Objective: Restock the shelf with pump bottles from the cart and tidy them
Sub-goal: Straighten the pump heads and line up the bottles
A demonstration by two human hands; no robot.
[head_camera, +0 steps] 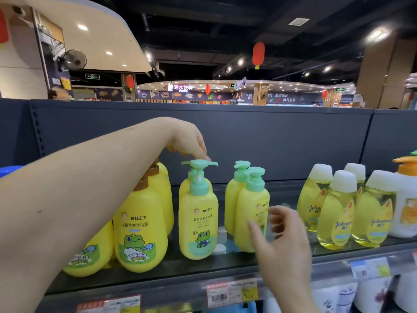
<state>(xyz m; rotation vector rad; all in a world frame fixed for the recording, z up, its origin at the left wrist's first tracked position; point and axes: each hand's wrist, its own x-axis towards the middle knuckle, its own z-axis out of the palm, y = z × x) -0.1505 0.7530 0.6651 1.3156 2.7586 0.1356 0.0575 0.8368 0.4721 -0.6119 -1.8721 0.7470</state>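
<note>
Yellow pump bottles with green pumps stand on the top shelf [203, 271]. My left hand [189, 141] reaches over from the left, its fingertips touching the green pump head [199, 164] of a bottle behind the front middle bottle [198, 224]. To the right stand two more green-pump bottles, one behind the other [250, 206]. My right hand [282, 236] is in front of that pair, fingers spread, holding nothing and blurred. Larger yellow frog bottles with brown pumps [141, 227] stand at the left, under my left forearm.
Clear yellow Johnson's bottles with white caps [340, 213] fill the shelf to the right, then a white bottle with an orange pump [406, 199]. The dark back panel [248, 141] closes the shelf behind. Price tags [232, 291] line the front rail.
</note>
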